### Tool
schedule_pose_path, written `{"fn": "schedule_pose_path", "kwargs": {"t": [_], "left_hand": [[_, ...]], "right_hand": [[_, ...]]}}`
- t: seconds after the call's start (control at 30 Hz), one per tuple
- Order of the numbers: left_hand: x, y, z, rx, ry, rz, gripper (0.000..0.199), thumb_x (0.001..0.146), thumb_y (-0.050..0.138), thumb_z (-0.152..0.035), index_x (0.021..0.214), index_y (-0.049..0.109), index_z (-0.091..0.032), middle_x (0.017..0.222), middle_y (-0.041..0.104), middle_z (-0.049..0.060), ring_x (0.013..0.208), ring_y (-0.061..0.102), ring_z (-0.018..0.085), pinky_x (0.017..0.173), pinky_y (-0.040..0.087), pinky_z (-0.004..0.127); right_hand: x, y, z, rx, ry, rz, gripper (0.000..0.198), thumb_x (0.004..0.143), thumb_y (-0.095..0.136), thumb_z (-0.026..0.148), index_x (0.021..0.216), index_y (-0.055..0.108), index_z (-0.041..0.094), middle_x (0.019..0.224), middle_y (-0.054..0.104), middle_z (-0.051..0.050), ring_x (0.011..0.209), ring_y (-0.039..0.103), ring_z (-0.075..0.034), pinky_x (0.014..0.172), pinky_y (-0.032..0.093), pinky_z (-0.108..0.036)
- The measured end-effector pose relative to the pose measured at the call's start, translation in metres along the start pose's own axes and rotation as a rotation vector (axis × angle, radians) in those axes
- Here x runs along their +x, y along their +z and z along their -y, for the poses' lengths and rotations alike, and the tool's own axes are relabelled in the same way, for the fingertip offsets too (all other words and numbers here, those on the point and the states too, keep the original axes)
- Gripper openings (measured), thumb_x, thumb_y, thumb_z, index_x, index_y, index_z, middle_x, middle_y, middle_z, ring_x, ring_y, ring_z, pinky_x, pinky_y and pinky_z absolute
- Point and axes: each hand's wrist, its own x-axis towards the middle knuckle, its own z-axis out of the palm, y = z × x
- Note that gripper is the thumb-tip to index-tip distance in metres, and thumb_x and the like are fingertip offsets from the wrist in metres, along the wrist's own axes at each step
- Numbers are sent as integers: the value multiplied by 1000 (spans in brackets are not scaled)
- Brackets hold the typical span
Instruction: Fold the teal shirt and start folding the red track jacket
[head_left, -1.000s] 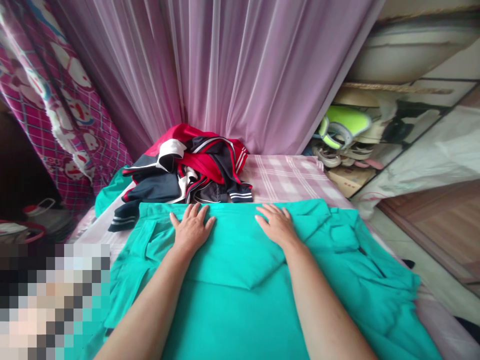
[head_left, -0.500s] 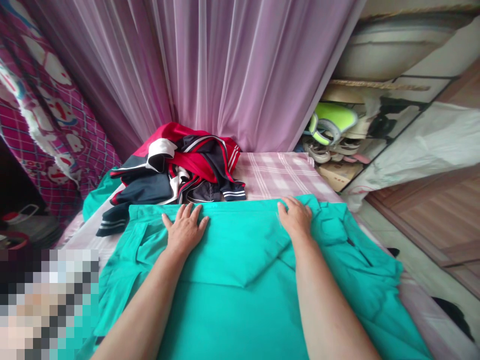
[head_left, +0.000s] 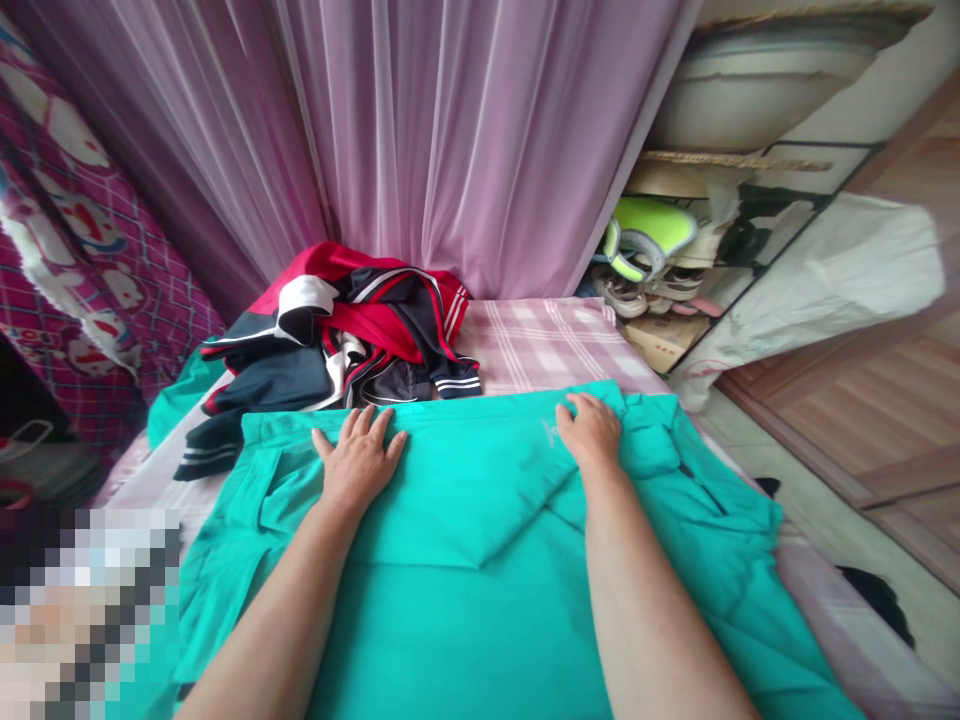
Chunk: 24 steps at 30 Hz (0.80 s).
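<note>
A teal garment (head_left: 465,630), which looks like a jacket, lies spread with its far part folded over toward me. My left hand (head_left: 362,455) rests flat near the far edge of the garment, fingers spread, holding nothing. Close to the far right corner, my right hand (head_left: 590,428) lies on the same cloth with its fingers slightly bent and thumb apart. A small pale logo shows just left of that hand. Folds and a dark zip line mark the garment's right side. What lies under my palms is hidden.
Behind the garment is a heap of red, navy and white clothes (head_left: 352,320) on a pink checked bed cover (head_left: 547,340). A mauve curtain (head_left: 450,130) hangs at the back. To the right stands a shelf with shoes (head_left: 675,285), a lime visor (head_left: 656,228) and a white bag (head_left: 840,270).
My right hand has slid slightly right across the cloth, uncovering the small logo. The left hand stays on the garment. The whole view has shifted a little.
</note>
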Motion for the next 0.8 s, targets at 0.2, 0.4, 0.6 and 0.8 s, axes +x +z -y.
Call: {"fn": "schedule_pose_path", "kwargs": {"t": [0.2,0.4,0.6,0.8], "left_hand": [[4,9,8,-12,11,-7,55,99,38,-53,148,50,-30,160,42,12,150,32,35,116,7,77],[2,9,6,-17,21,-20,55,99,38,-51,148,50,-28,159,42,12,150,31,35,116,6,77],[-2,0,1,-12,52,-77,50,99,42,-43,143,55,-25,154,50,12,147,37,35,120,9,72],[-13,0,-21,-90,248,-101,46,100,42,-40,141,58,-23,149,56,10,144,42,32,122,19,64]], "right_hand": [[-1,-14,28,693,151,132,34,91,50,37,109,73,19,114,75,-12,103,69,-26,89,56,-39],[-19,-30,46,1148,205,864,27,94,60,36,111,69,18,123,72,-13,91,75,-19,67,60,-26],[-9,-19,38,994,417,441,18,95,57,28,104,68,16,118,74,-13,80,75,-15,59,59,-21],[-5,-6,34,858,367,275,16,90,59,24,95,72,16,98,79,-8,69,74,-15,53,57,-21]]}}
